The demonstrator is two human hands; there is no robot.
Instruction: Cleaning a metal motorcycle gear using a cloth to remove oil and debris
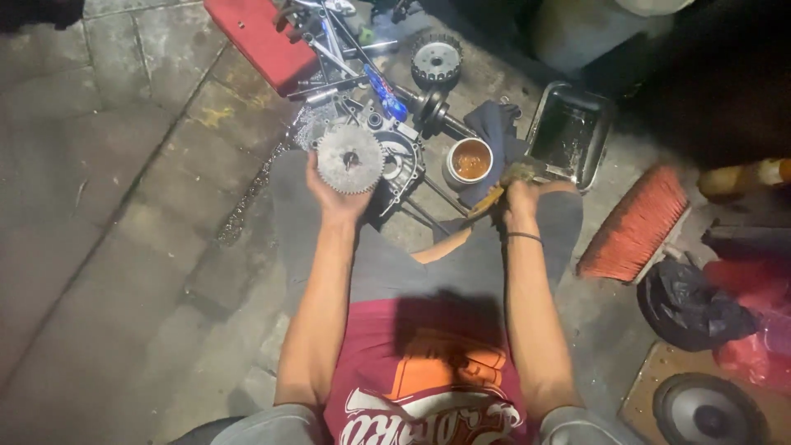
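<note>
Toothed gear (pixel 349 158) gripped up in left hand (pixel 334 198); brush (pixel 503 188) clenched in right hand (pixel 521 198), just right of gear. Cleaning judged underway; engine case (pixel 401 169) behind gear, untouched.

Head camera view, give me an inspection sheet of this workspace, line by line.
Surface: paved stone floor, stained and dim.
Job's things: toothed round gear held up in left hand; brush gripped in right hand.
Clutter: engine casing, second gear, cup of brown liquid, metal tray, red box, chain, orange broom head, black bag, speaker.
Grippers: both hands closed on their items.
Cables: nothing seen.
Surroundings: dark, unclear.
</note>
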